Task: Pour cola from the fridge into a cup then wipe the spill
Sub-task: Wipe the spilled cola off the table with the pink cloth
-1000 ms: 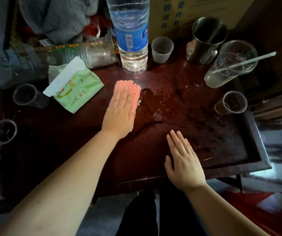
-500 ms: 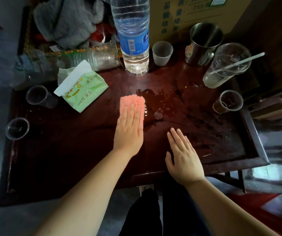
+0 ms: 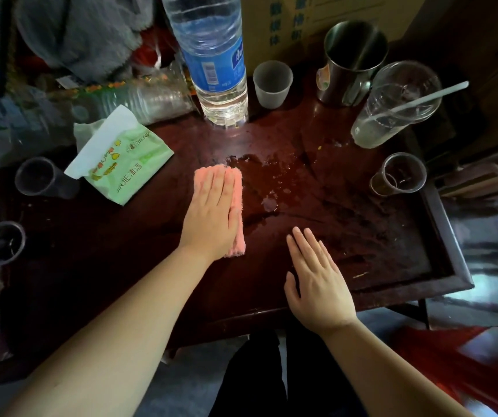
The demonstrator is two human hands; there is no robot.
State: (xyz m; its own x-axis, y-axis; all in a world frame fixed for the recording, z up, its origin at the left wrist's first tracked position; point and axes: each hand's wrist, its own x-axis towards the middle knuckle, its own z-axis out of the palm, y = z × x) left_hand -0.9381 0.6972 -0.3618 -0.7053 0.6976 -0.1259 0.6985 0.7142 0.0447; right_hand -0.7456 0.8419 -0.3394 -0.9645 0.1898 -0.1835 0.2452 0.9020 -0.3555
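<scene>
My left hand [image 3: 211,218] lies flat, fingers straight, pressing a folded pink cloth [image 3: 237,236] onto the dark wooden table [image 3: 106,266]. Just right of the cloth spreads a wet cola spill [image 3: 272,176] with drops and a small puddle. My right hand [image 3: 317,281] rests flat on the table nearer to me, fingers straight, holding nothing. A small clear cup [image 3: 400,176] with a little dark liquid stands at the right of the spill.
A large water bottle [image 3: 214,55], a frosted cup [image 3: 272,84], a steel mug [image 3: 353,61] and a tall plastic cup with a straw [image 3: 392,106] line the back. A green tissue pack [image 3: 121,164] and two empty cups [image 3: 40,179], [image 3: 2,243] sit left. The table has a raised rim [image 3: 449,236].
My left hand has pulled the pink cloth back towards me along the left edge of the spill, then stayed about there. My right hand has not moved.
</scene>
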